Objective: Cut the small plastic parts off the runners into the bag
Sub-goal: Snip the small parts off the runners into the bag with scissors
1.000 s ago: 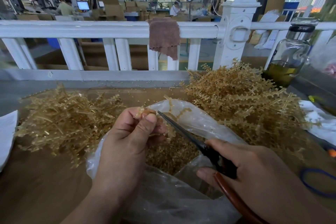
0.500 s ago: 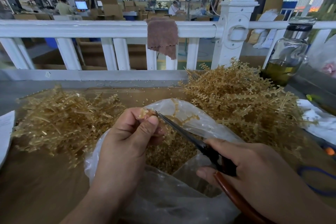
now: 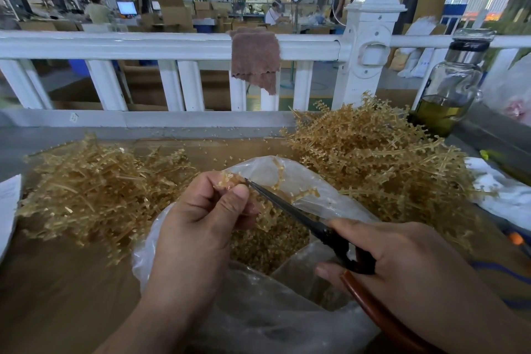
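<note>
— Golden runner piles [image 3: 94, 190] lie on both sides of the bag [image 3: 258, 319].
— And the hands?
— The left hand [image 3: 195, 230] pinches a runner [image 3: 227, 181] over the bag; the right hand [image 3: 408, 273] grips the scissors [image 3: 290, 210].

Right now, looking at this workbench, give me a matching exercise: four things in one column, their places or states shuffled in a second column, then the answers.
Column one:
1 scissors
2 runner
3 brown cloth
4 glass bottle

Column two:
A draped over the white railing
B pinched by the left hand above the plastic bag
C standing at the far right, yellow-green liquid inside
D gripped by the right hand

Pairs: 1-D, 2-B, 3-A, 4-C
</note>
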